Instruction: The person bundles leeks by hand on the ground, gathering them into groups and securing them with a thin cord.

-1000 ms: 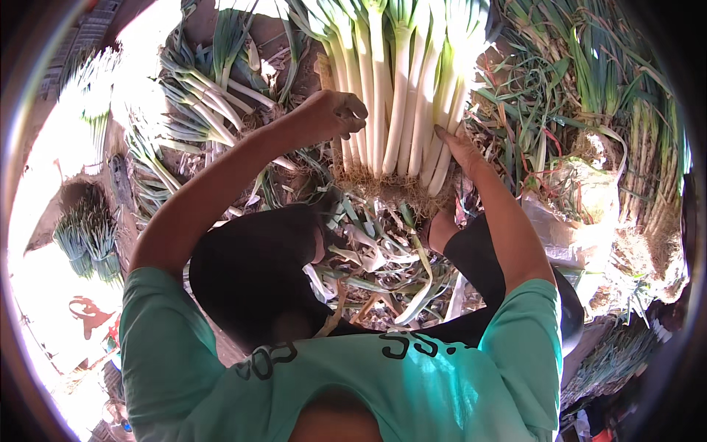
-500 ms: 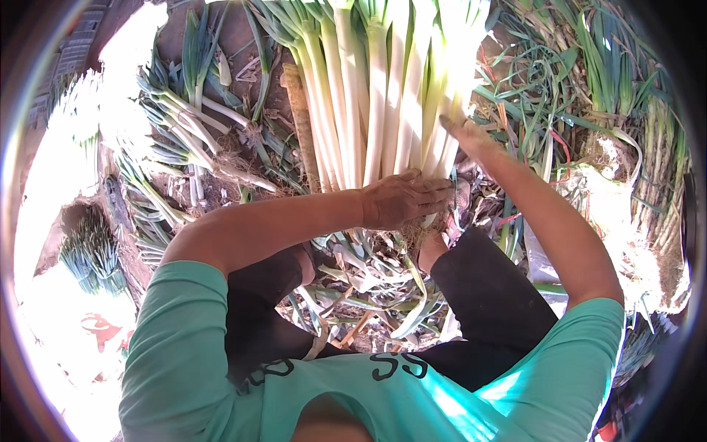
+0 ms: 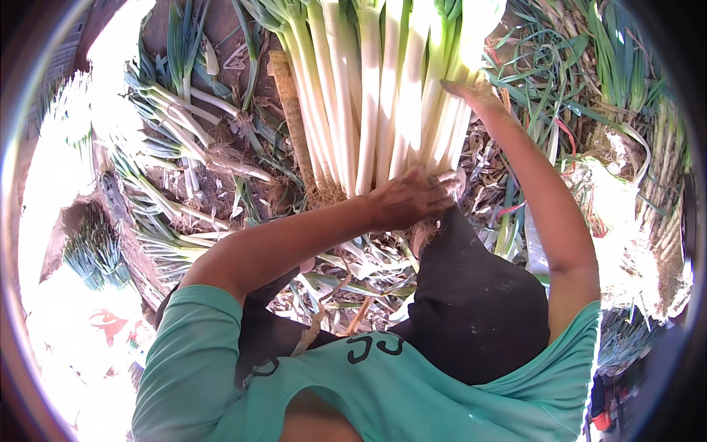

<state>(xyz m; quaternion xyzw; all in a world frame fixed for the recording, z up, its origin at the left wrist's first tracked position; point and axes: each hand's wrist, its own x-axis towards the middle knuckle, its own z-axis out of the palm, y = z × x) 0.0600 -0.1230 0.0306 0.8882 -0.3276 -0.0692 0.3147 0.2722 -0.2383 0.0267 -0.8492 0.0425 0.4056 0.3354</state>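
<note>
A thick row of leeks lies before me, white stalks side by side, green tops at the far edge and roots toward me. My left hand reaches across to the root ends at the right of the row, its fingers curled over them. Farther up, my right hand grips the rightmost stalks from the side, thumb on top, with some of its fingers hidden behind them. Below the left hand, some roots hang near my right knee.
Loose leeks lie at the left beside a wooden strip. Trimmed leaves litter the ground between my legs. Green scraps and tall bundled stalks stand at the right. A dark green bundle sits far left in glare.
My right hand has slid a little farther up the stalks. My right knee has come up and inward, under the root ends. The left hand stays at the roots.
</note>
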